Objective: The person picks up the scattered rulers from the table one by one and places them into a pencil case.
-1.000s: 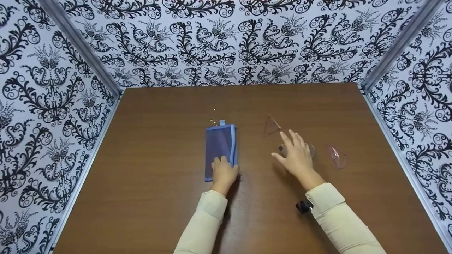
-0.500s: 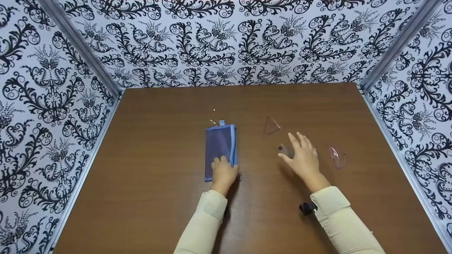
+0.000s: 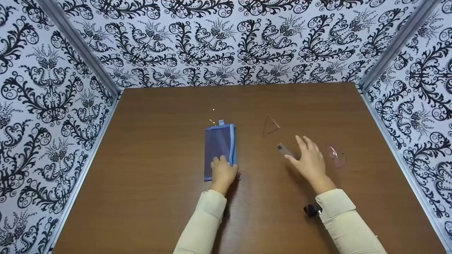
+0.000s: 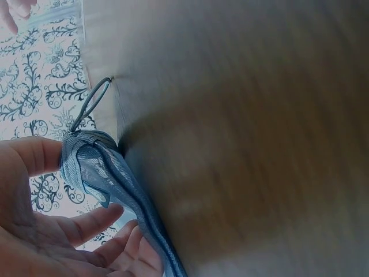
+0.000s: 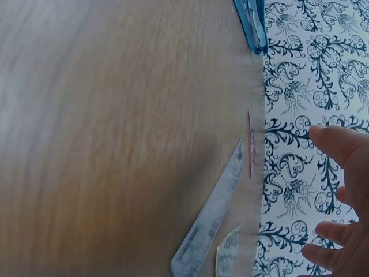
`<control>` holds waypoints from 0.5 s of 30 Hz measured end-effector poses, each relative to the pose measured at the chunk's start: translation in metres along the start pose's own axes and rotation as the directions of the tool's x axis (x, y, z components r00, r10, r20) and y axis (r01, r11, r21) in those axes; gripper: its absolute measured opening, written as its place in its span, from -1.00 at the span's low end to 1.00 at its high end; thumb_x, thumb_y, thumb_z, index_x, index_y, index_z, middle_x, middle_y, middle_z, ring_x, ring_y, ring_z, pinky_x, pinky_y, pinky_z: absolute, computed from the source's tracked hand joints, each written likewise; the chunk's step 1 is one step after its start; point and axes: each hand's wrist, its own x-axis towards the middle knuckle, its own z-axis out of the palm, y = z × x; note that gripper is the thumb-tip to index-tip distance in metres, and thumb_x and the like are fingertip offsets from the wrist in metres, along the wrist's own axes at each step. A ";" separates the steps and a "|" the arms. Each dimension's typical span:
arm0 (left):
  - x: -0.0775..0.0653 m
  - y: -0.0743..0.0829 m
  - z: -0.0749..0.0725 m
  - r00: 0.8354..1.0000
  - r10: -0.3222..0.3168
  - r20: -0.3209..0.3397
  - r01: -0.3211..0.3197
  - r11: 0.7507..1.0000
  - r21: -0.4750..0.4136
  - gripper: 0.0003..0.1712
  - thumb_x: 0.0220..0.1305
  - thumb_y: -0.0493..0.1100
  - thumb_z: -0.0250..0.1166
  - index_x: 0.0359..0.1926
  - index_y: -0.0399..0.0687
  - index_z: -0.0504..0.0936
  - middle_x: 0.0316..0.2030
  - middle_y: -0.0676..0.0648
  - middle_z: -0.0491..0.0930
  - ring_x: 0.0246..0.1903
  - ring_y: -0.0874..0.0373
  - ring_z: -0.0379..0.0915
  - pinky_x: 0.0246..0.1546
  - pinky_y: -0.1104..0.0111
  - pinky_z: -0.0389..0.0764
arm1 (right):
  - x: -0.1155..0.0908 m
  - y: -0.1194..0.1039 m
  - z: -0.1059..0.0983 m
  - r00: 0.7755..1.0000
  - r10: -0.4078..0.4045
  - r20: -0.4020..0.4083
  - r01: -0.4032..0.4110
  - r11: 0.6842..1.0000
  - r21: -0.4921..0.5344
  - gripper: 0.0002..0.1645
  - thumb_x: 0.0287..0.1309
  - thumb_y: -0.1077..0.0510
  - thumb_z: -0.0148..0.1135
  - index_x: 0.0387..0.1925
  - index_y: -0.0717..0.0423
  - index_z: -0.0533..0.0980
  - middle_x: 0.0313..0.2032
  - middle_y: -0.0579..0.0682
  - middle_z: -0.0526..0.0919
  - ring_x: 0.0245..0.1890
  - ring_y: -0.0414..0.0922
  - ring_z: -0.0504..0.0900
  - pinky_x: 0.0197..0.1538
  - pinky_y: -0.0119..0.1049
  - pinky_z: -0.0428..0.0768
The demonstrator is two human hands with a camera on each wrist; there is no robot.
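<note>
A blue mesh zip pouch [image 3: 219, 144] lies left of the table's centre. My left hand [image 3: 224, 173] grips its near end; in the left wrist view the bunched pouch [image 4: 104, 167] sits between thumb and fingers, a thin cord loop [image 4: 92, 104] sticking out. My right hand [image 3: 310, 160] hovers over the table with fingers spread, holding nothing. Just left of its thumb shows the end of a clear, ruler-like strip [image 3: 281, 148], the rest hidden under the hand. Beyond lies a clear pinkish set square [image 3: 271, 127]. To the hand's right rests a pink transparent protractor [image 3: 337, 156].
The brown wooden table [image 3: 159, 148] is walled on three sides by black-and-white patterned panels [image 3: 219, 42]. Small shiny gold bits [image 3: 212, 121] lie past the pouch's far end. In the right wrist view, a second clear piece [image 5: 228, 254] lies beside the long strip [image 5: 210, 213].
My right hand has drifted right and slightly back toward me, uncovering more of the clear strip. The left hand and the pouch stay where they were.
</note>
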 end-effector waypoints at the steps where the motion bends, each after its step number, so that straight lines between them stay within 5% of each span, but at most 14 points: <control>1: 0.000 0.000 0.000 1.000 0.001 -0.002 -0.001 1.000 -0.002 -0.40 0.15 -0.05 0.30 0.13 -0.34 0.44 0.08 -0.34 0.37 0.10 -0.21 0.26 0.10 0.05 0.41 | -0.001 0.001 0.000 1.000 0.002 0.000 -0.002 1.000 0.002 -0.02 0.10 -0.13 0.34 0.43 0.14 0.14 0.38 0.35 0.13 0.33 0.38 0.12 0.20 0.38 0.17; 15: -0.002 0.002 -0.001 1.000 0.009 -0.012 -0.009 1.000 -0.006 -0.42 0.13 -0.08 0.31 0.09 -0.37 0.45 0.05 -0.36 0.39 0.07 -0.23 0.28 0.06 0.03 0.44 | -0.012 0.016 -0.002 0.998 0.060 0.029 -0.061 0.997 0.047 -0.03 0.13 -0.10 0.32 0.43 0.18 0.13 0.34 0.36 0.19 0.31 0.36 0.17 0.21 0.33 0.21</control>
